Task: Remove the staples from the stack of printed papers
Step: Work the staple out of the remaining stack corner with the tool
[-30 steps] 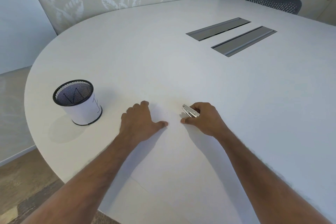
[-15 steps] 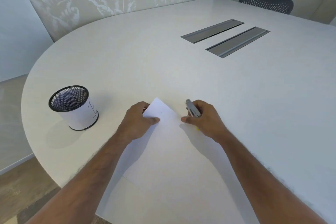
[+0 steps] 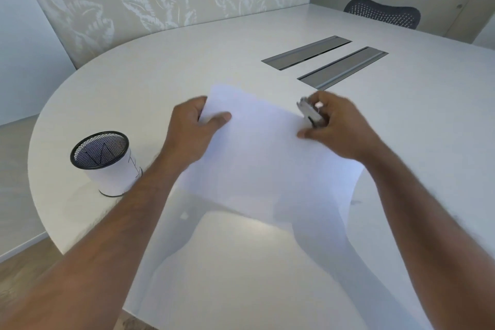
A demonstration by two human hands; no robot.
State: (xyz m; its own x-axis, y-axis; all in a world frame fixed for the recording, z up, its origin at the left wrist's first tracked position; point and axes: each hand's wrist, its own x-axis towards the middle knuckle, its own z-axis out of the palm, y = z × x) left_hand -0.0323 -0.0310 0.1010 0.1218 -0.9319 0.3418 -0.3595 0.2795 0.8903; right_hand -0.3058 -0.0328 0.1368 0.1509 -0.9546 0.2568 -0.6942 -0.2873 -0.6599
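Note:
A white sheet of paper (image 3: 262,158) is lifted off the white table (image 3: 160,83), curving up from its near edge. My left hand (image 3: 195,126) pinches the sheet's far left corner, thumb on top. My right hand (image 3: 337,126) holds a small metal staple remover (image 3: 310,112) and also touches the sheet's right edge with its thumb. More white paper (image 3: 241,262) lies flat on the table beneath, near the front edge. No staple is visible on the sheet.
A black mesh pen cup (image 3: 104,161) wrapped in white paper stands at the left, close to the table's curved edge. Two grey cable hatches (image 3: 324,60) sit in the table beyond my hands. A dark mesh chair (image 3: 383,15) stands at the far side.
My left hand went from pressing flat on the paper to pinching its corner and lifting the sheet up. The right hand rose with the staple remover.

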